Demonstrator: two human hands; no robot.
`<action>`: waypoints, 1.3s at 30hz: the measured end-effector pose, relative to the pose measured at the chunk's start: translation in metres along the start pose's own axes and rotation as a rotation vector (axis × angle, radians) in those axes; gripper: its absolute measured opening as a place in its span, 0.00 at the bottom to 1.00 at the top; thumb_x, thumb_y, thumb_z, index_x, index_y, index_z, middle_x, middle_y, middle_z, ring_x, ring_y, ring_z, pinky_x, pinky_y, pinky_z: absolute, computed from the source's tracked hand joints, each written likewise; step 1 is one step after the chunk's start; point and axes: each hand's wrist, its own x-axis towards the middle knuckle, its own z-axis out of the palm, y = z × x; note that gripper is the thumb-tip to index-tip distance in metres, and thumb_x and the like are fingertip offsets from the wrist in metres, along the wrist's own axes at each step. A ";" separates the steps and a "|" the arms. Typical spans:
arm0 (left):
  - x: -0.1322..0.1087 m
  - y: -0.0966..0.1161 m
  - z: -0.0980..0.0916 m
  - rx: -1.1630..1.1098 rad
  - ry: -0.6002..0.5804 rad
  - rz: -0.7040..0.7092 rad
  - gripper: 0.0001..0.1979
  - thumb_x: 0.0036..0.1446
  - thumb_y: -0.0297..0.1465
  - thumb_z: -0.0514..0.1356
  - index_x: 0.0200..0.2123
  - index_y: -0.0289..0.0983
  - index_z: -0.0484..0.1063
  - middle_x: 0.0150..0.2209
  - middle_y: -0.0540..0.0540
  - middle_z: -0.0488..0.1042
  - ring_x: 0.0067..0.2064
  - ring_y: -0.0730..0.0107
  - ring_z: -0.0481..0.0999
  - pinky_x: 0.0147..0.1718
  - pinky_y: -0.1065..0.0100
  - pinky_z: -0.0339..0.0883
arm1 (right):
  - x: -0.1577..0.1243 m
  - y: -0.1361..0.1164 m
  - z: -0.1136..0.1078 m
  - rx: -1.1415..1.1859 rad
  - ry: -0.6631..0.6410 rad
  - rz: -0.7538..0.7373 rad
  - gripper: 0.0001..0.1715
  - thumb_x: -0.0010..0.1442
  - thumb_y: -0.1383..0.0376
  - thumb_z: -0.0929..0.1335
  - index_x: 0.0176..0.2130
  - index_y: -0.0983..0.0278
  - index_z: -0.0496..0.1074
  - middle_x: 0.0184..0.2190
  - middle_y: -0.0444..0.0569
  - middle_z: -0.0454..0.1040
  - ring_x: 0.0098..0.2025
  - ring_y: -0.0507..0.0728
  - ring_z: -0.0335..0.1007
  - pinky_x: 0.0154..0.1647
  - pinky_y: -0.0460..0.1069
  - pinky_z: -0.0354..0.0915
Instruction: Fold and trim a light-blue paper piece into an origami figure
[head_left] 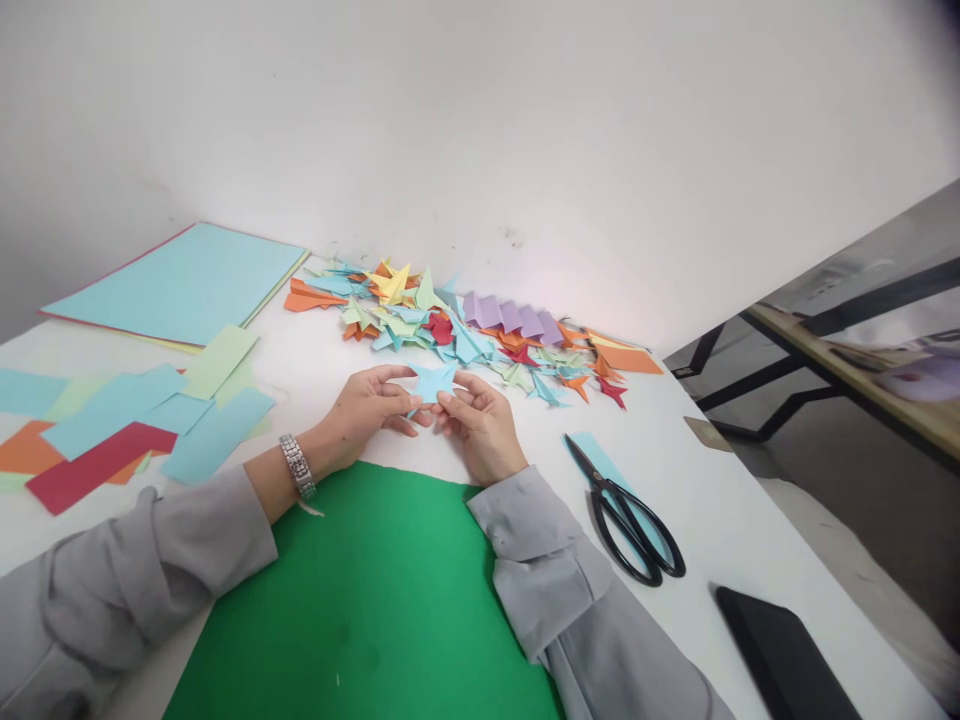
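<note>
A small light-blue folded paper piece [435,381] is held up between my two hands, just past the far edge of a green sheet [360,600]. My left hand [371,405] pinches its left side between thumb and fingers. On the other side, my right hand [481,420] grips the lower right part, thumb on top. Parts of the paper are covered by the fingertips. Behind it lies a heap of folded paper shapes [469,345] in blue, green, orange, red and yellow, with a purple pleated strip [511,317] among them.
Loose coloured paper strips [127,410] overlap at the left, before a stack of large sheets [187,280]. Black-handled scissors [626,515] rest on a blue strip [600,460] at the right. A black phone-like object [784,655] lies near the table's right edge. A wall stands behind.
</note>
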 end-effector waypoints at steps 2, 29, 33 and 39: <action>-0.001 -0.001 0.001 0.023 -0.044 0.018 0.21 0.46 0.24 0.64 0.45 0.30 0.66 0.23 0.47 0.76 0.28 0.66 0.78 0.25 0.69 0.73 | 0.001 0.000 0.000 0.020 0.058 -0.011 0.26 0.40 0.62 0.76 0.40 0.65 0.69 0.18 0.42 0.74 0.18 0.50 0.66 0.15 0.43 0.58; -0.004 0.003 0.004 0.179 -0.025 0.053 0.31 0.40 0.25 0.68 0.49 0.30 0.65 0.21 0.51 0.73 0.21 0.74 0.72 0.21 0.71 0.68 | -0.002 0.002 0.002 -0.085 -0.094 -0.025 0.33 0.45 0.60 0.74 0.50 0.65 0.67 0.16 0.37 0.70 0.18 0.50 0.65 0.19 0.45 0.58; -0.004 0.002 0.003 0.061 0.014 0.072 0.29 0.43 0.26 0.67 0.49 0.30 0.62 0.20 0.54 0.71 0.20 0.76 0.70 0.23 0.72 0.66 | -0.002 0.001 0.002 -0.058 -0.038 -0.022 0.43 0.46 0.61 0.73 0.58 0.65 0.59 0.16 0.39 0.73 0.18 0.51 0.67 0.18 0.44 0.58; 0.000 0.000 0.003 -0.069 0.147 0.029 0.23 0.45 0.24 0.65 0.43 0.33 0.59 0.21 0.53 0.71 0.23 0.74 0.73 0.28 0.69 0.68 | -0.004 0.000 0.002 -0.081 -0.064 -0.073 0.38 0.47 0.62 0.72 0.57 0.58 0.63 0.21 0.41 0.76 0.20 0.51 0.68 0.19 0.44 0.60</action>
